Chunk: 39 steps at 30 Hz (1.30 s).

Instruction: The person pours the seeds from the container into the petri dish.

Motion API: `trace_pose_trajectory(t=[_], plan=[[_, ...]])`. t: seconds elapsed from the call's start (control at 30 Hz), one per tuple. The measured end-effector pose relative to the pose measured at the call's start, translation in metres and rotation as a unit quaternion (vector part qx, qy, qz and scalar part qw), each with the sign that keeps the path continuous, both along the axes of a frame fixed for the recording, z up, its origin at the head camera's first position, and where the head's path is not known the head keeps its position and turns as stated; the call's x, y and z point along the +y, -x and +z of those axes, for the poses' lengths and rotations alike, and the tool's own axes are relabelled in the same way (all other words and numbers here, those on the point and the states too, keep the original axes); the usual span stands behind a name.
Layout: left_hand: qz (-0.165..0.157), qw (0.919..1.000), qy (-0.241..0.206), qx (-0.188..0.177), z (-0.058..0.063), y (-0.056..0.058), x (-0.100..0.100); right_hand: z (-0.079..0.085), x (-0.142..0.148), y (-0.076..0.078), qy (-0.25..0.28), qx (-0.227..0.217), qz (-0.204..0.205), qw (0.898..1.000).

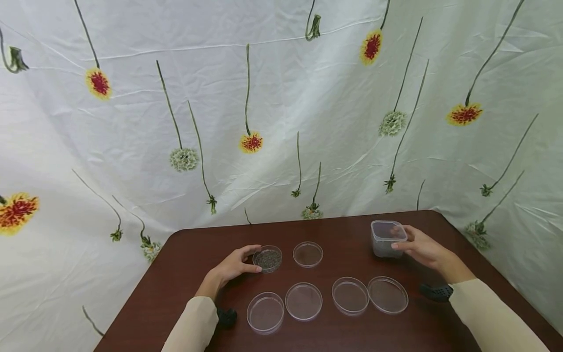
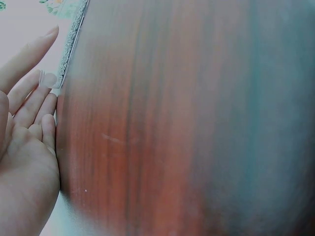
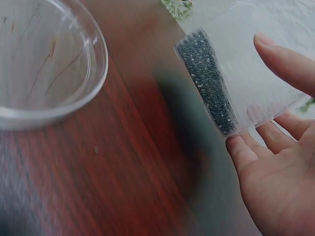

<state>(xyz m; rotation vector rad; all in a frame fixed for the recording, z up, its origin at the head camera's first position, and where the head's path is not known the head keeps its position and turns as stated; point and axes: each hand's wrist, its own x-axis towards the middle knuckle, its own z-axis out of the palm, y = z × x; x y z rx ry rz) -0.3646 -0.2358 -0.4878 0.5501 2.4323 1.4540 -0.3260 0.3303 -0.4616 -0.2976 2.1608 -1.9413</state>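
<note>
My right hand [image 1: 425, 248] grips a clear square plastic tub [image 1: 382, 244] by its right side. Small dark speckled seeds [image 3: 204, 73] fill the lower part of the tub, and the thumb lies along one wall with the fingers on another. On the left, my left hand [image 1: 233, 266] holds the left edge of a round clear petri dish [image 1: 268, 259] between thumb and fingers. A layer of the same kind of dark seeds covers this dish. The left wrist view shows only the edge of the seeded dish [image 2: 71, 44] beside the fingers.
To the right of the seeded dish is another clear petri dish [image 1: 308, 254]. Several more stand in a nearer row, including one at the left [image 1: 266, 313] and one at the right [image 1: 388, 295]. A flower-print cloth [image 1: 281, 98] hangs behind the brown table [image 1: 193, 249].
</note>
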Motion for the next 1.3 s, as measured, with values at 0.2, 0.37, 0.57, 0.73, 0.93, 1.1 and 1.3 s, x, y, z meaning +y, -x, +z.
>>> trace_pose_trajectory(t=[0.2,0.37,0.57,0.73,0.93,1.1,1.3], plan=[[0.005,1.0,0.0,-0.002,0.001,0.0,0.001,-0.008,0.014,-0.005,-0.011,0.008,0.009,1.0],[0.006,1.0,0.001,-0.002,0.001,-0.001,0.001,-0.01,0.023,-0.01,-0.02,0.014,0.019,1.0],[0.008,1.0,0.001,-0.003,0.001,-0.001,0.001,-0.012,0.033,-0.014,-0.035,0.016,0.018,0.999],[0.009,1.0,0.0,-0.003,0.001,-0.001,0.001,-0.012,0.039,-0.019,-0.047,0.013,0.014,0.999],[0.012,0.9999,0.003,-0.005,0.001,-0.003,0.0,-0.012,0.049,-0.024,-0.043,0.021,0.015,0.999],[0.01,0.9999,-0.001,-0.004,0.0,0.0,0.0,-0.012,0.062,-0.027,-0.034,0.026,0.018,0.999],[0.007,1.0,-0.001,-0.001,0.0,0.0,0.0,-0.01,0.075,-0.031,-0.04,0.037,0.03,0.998]])
